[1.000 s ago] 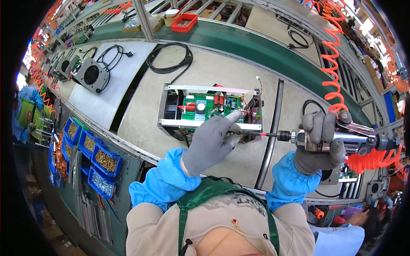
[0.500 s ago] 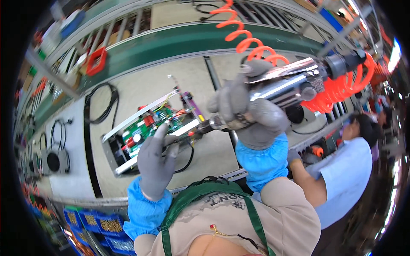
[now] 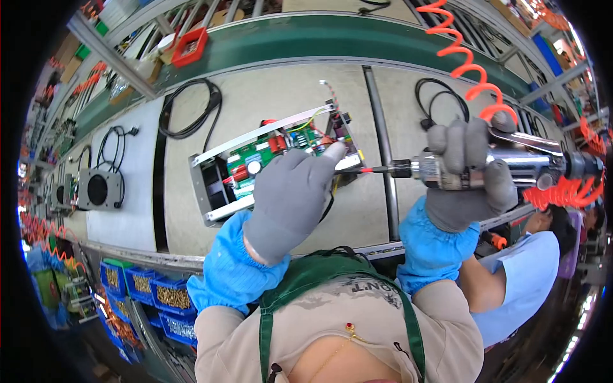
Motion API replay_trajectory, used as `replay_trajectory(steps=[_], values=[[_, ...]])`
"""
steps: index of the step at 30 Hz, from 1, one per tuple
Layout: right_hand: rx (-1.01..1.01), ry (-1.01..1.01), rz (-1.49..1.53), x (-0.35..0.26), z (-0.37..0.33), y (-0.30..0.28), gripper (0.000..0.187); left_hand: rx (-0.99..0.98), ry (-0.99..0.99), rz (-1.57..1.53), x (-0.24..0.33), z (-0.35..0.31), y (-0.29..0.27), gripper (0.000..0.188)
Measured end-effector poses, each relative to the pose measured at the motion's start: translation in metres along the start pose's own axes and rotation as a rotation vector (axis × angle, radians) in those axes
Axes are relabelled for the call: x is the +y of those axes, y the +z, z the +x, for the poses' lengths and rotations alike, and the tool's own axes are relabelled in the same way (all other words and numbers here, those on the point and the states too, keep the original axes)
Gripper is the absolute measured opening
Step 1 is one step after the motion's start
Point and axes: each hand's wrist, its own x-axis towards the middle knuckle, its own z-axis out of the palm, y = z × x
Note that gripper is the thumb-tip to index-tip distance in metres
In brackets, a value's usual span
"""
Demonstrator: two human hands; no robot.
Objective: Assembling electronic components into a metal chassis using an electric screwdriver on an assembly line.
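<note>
My right hand (image 3: 463,172), in a grey glove, is wrapped round a shiny metal air screwdriver (image 3: 520,163). Its bit (image 3: 373,170) points left, its tip close to my left fingers. My left hand (image 3: 290,198), gloved too, lies over the near right side of an open metal frame (image 3: 233,205) that holds a green circuit board (image 3: 262,152). One finger reaches toward the frame's right end; the others curl underneath, and what they hold is hidden. The board carries red parts and loose wires.
An orange coiled hose (image 3: 469,67) hangs at the upper right. Black cables (image 3: 211,102) lie behind the frame. At left sits a unit with a fan (image 3: 99,189); blue bins (image 3: 172,295) of small fasteners hang below. Another person (image 3: 520,274) works close at my right.
The view has shifted, so the bench appears further right. The screwdriver has turned from slanting to nearly level. My left hand has turned palm down and now covers more of the frame's near side.
</note>
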Motion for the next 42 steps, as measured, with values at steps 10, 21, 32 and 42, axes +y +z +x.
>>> replay_trajectory(steps=[10, 21, 32, 42], values=[[0.283, -0.074, -0.104, -0.017, -0.002, -0.002, 0.050, 0.041, -0.331, -0.319, -0.044, -0.011, -0.041, 0.034], [0.195, -0.139, -0.128, -0.045, -0.007, -0.019, 0.048, -0.635, -0.347, -0.562, -0.009, -0.085, 0.015, 0.023], [0.119, -0.088, -0.161, -0.061, -0.017, -0.026, 0.047, -0.415, -0.765, -0.309, 0.001, -0.095, 0.103, 0.041], [0.103, -0.083, -0.077, -0.066, -0.021, -0.032, 0.048, -0.316, -0.559, -0.021, 0.031, -0.095, 0.115, 0.040]])
